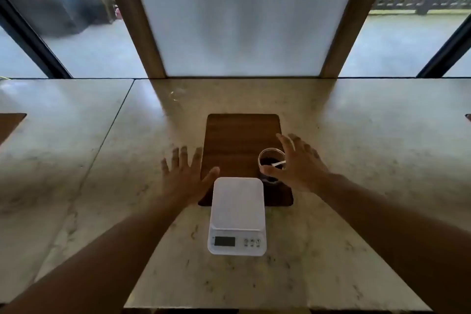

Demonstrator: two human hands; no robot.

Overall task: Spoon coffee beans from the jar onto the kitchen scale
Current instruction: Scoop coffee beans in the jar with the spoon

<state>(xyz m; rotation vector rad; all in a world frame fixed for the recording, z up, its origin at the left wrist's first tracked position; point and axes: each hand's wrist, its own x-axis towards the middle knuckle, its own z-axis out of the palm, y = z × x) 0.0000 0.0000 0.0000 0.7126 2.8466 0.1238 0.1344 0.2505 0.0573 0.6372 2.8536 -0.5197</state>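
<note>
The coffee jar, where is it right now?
In the head view, the clear round coffee jar stands on the dark wooden board, just beyond the white scale's right corner, beside the open right hand.

Scale (237, 214) display dark; button markings too small to read. Far end of scale hides part of the wooden board (240, 145). Jar (271, 160) base and right wall hidden behind right hand (298, 164); whether fingers touch the glass cannot be told. Spoon (278, 163): only a pale handle shows, bowl buried in dark contents, individual beans not resolvable. Left hand (184, 178) fingertips motion-blurred. Both forearms cut by lower frame edge. Brown corners at left and right edges cut off.
</note>
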